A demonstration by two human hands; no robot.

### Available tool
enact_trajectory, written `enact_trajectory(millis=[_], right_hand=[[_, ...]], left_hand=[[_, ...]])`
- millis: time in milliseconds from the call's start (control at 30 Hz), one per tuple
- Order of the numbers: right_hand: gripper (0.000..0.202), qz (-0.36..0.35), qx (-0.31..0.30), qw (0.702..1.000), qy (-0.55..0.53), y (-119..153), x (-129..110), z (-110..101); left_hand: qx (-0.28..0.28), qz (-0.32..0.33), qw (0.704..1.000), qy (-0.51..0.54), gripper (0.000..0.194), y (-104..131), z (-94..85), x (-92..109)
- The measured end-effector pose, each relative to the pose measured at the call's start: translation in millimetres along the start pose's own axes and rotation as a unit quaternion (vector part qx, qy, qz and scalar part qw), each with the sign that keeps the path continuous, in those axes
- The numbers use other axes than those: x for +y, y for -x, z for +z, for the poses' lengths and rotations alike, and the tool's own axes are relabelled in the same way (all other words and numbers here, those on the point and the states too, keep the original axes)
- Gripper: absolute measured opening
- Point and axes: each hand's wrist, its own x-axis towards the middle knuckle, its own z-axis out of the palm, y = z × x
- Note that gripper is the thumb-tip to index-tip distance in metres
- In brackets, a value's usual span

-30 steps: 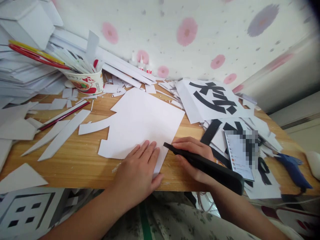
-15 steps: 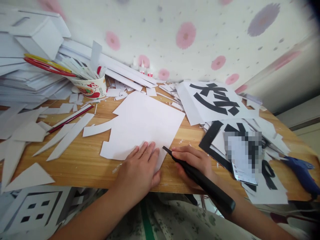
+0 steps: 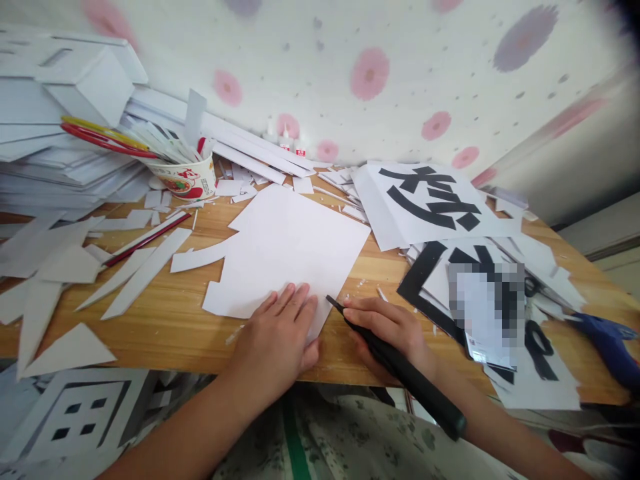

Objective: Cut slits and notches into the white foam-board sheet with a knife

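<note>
A white foam-board sheet [image 3: 290, 247] with an irregular cut outline lies on the wooden table in front of me. My left hand [image 3: 277, 330] is spread flat on its near edge, pressing it down, and holds nothing. In my right hand [image 3: 383, 330] is a thick black-handled cutter [image 3: 400, 363], with the fingers wrapped round its front part. Its thin dark tip is at the sheet's lower right edge, just beside my left fingertips. Whether the tip touches the board I cannot tell.
White strips [image 3: 145, 273] and offcuts lie left, near a paper cup [image 3: 187, 179] of tools. Stacked boards [image 3: 65, 173] rise behind. To the right are a sheet with black lettering [image 3: 425, 200], a partly blurred phone [image 3: 490, 347] and a blue glue gun [image 3: 607, 343].
The view has shifted slightly, so things at the left sit a little further right. Both hands, the cutter and the sheet stay in nearly the same places.
</note>
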Motion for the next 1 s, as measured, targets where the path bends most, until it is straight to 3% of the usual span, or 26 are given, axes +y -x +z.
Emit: enact_trajectory(millis=[1000], right_hand=[[0.039, -0.005, -0.006, 0.999, 0.046, 18.7, -8.1, 3.1]], left_hand=[[-0.007, -0.019, 1.0, 0.018, 0.047, 1.1, -0.5, 1.6]])
